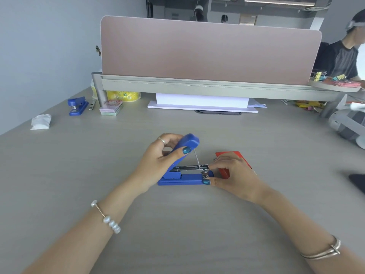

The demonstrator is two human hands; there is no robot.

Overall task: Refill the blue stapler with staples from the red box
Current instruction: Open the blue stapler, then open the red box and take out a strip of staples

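The blue stapler lies on the grey desk in the middle, its base flat and its top cover swung up to the left. My left hand grips that raised cover. The metal staple channel lies exposed, with a thin spring rod slanting from the cover down to it. My right hand pinches the stapler's front end, thumb against the base and fingertips at the channel's tip. Whether staples sit under the fingertips I cannot tell. The red box lies just behind my right hand, partly hidden by it.
A second blue stapler and a stack of small boxes sit at the far left by a pink divider. A crumpled white packet lies left. Another person sits at the far right. A dark object lies at the right edge.
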